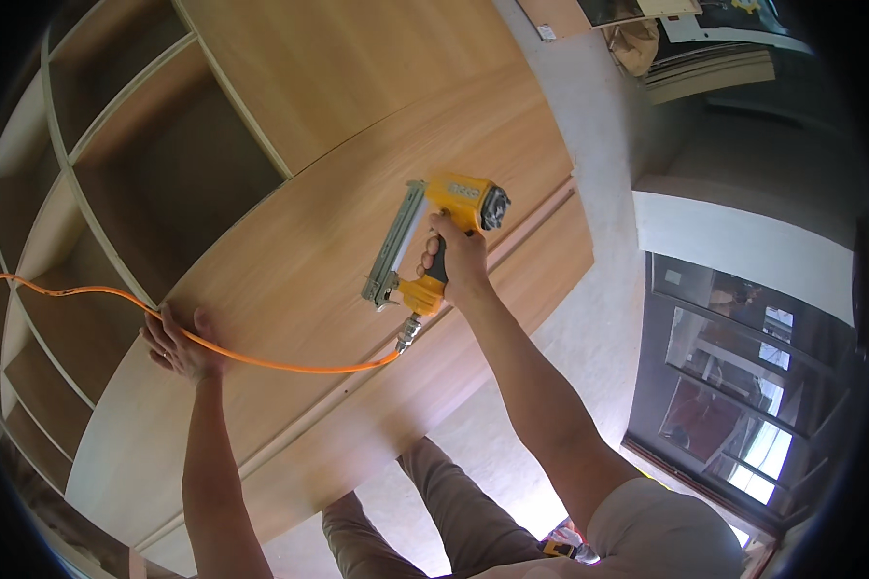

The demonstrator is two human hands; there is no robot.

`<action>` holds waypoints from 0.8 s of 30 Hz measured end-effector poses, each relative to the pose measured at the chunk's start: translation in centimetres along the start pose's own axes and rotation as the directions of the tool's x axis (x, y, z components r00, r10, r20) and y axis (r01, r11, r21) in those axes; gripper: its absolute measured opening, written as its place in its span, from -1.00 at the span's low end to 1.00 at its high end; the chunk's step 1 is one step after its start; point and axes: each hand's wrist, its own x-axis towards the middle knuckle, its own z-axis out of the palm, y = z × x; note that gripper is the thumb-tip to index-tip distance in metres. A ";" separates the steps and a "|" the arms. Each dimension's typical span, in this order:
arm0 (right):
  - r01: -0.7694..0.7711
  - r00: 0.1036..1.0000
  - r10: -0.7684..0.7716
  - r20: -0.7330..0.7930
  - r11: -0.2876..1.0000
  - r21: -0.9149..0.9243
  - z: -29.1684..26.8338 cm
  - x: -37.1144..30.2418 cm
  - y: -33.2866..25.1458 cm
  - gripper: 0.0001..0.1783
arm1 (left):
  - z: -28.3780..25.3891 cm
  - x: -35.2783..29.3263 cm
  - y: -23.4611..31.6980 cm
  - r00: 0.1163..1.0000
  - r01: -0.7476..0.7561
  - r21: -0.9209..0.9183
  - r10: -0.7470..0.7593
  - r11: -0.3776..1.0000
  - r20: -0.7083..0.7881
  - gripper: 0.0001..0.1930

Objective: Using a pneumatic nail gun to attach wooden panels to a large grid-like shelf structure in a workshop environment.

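My right hand [462,259] is wrapped round the black grip of a yellow pneumatic nail gun [459,198], held above a pale wooden panel [357,222]. The gun's long grey magazine [396,241] slants down to the left. A metal coupling [408,334] at the foot of its handle joins an orange air hose [290,365]. That hose runs left across my left hand [182,343], which lies with fingers spread on the panel near its far left edge, beside the open compartments. Whether any finger hooks the hose is unclear.
Open wooden compartments [169,164] of a large cabinet fill the left side. A narrow wooden strip [536,217] runs along the near part of the panel. My legs [454,497] stand against its near edge. Stacked boards [710,75] lie at the upper right, and a dark-framed glass panel [724,376] stands right.
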 end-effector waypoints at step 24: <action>0.073 0.996 -0.047 -0.081 0.930 0.361 -11.7 -6.7 7.9 -0.81 | 2.3 1.7 -4.0 0.974 -0.097 -0.126 0.068 0.987 -0.217 -0.29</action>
